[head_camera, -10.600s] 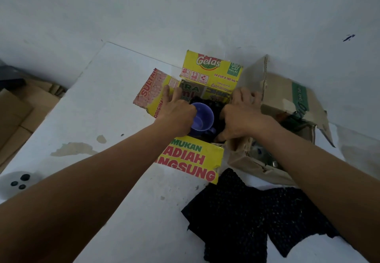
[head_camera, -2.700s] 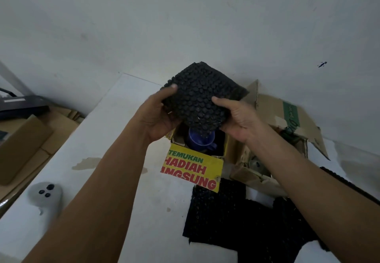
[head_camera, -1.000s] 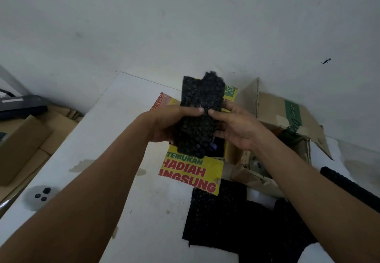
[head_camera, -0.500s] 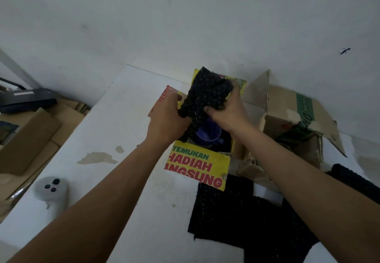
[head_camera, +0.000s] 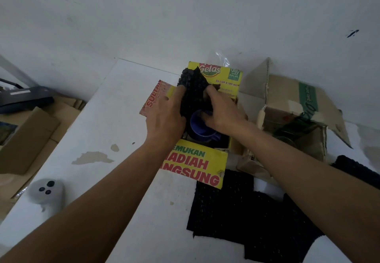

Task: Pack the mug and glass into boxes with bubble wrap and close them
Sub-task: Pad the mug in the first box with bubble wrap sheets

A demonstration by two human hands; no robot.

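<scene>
I see both hands over the open yellow box (head_camera: 218, 159). My left hand (head_camera: 164, 116) and right hand (head_camera: 224, 114) each grip a side of a bunched black bubble wrap piece (head_camera: 193, 90), fingers curled into it. Its long axis runs away from me, with the far tip over the back flap. The blue mug (head_camera: 200, 129) sits inside the box, mouth up, handle towards the near right. An open brown box (head_camera: 287, 98) stands just beside it on the right, and the loose black sheets (head_camera: 236, 207) lie nearer on the tabletop (head_camera: 123, 118). A grey controller (head_camera: 46, 193) is at the left. The flaps read "Gelas", "HALAL", "24 CUP X 180 mL", "SULTA", "ADIAH".
</scene>
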